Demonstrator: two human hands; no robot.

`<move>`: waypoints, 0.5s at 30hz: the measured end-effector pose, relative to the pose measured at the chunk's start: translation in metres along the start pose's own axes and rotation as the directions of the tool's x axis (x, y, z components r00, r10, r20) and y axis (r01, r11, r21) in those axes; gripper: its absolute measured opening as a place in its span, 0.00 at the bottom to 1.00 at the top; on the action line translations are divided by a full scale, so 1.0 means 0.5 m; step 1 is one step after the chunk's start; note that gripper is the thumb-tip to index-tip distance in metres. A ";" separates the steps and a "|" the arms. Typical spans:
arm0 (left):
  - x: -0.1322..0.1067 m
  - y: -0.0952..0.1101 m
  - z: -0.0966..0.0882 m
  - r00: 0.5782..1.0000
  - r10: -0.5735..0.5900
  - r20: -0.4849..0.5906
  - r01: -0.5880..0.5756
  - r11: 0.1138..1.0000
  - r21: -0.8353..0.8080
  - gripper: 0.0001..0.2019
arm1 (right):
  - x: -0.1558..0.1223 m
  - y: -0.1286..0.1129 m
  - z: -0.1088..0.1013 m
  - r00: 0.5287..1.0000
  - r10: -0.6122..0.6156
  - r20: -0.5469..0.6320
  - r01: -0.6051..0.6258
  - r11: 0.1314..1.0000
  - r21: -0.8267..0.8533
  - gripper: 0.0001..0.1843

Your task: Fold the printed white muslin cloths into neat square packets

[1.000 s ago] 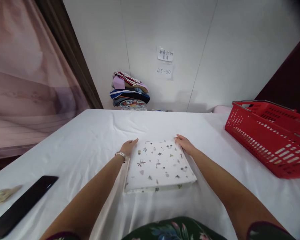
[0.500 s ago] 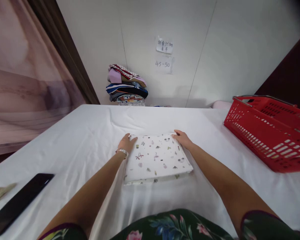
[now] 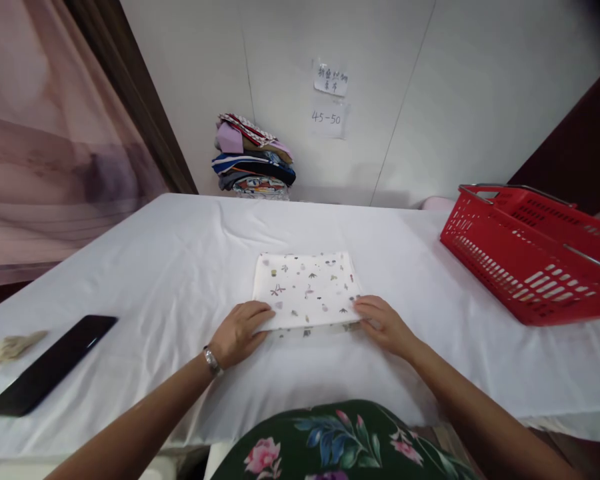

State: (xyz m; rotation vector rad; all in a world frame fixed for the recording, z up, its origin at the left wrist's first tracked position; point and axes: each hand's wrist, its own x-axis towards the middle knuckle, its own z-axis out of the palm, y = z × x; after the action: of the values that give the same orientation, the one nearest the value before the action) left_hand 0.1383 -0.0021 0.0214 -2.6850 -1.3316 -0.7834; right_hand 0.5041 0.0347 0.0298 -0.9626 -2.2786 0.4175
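A folded white cloth with small printed leaves [image 3: 305, 289] lies flat in the middle of the white-covered table [image 3: 155, 267]. My left hand [image 3: 240, 331] rests at its near left corner, fingers curled over the edge. At the near right corner sits my right hand [image 3: 383, 325], fingers bent onto the cloth's edge. Both hands grip the near edge of the cloth. A watch shows on my left wrist.
A red plastic basket [image 3: 525, 257] stands at the right of the table. A black phone [image 3: 50, 365] and a small beige clump [image 3: 9, 347] lie at the left. A stack of folded clothes [image 3: 253, 163] sits against the back wall under paper notes.
Both hands have come back from the cloth's far corners to its near corners. The view has pulled back a little from the table.
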 end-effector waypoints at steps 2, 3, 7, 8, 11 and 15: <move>-0.003 -0.001 0.006 0.999 -0.016 -0.028 0.017 1.000 0.023 0.14 | -0.004 -0.005 0.008 0.993 -0.108 0.041 0.113 0.984 -0.137 0.17; -0.002 0.001 0.009 0.999 -0.024 -0.042 0.025 0.999 0.037 0.14 | -0.003 -0.006 0.011 0.990 -0.131 0.061 0.140 0.971 -0.193 0.18; 0.004 0.017 0.020 0.996 -0.061 -0.070 0.069 0.992 0.105 0.14 | 0.010 -0.017 0.007 0.977 -0.137 0.164 0.184 0.927 -0.325 0.17; 0.005 0.022 0.021 0.994 -0.074 -0.076 0.082 0.990 0.113 0.14 | 0.013 -0.019 0.005 0.974 -0.134 0.184 0.191 0.919 -0.345 0.17; 0.004 0.032 0.023 0.991 -0.105 -0.080 0.113 0.987 0.115 0.13 | 0.016 -0.015 0.003 0.976 -0.137 0.167 0.193 0.901 -0.388 0.18; 0.002 0.040 0.023 0.988 -0.148 -0.045 0.153 0.982 0.108 0.13 | 0.010 0.006 0.016 0.984 -0.139 0.107 0.170 0.909 -0.381 0.17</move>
State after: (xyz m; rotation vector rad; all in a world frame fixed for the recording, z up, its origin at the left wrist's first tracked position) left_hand 0.1588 -0.0112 0.0152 -2.4968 -1.5357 -0.7426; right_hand 0.4975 0.0401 0.0243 -0.9543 -2.5431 -0.0762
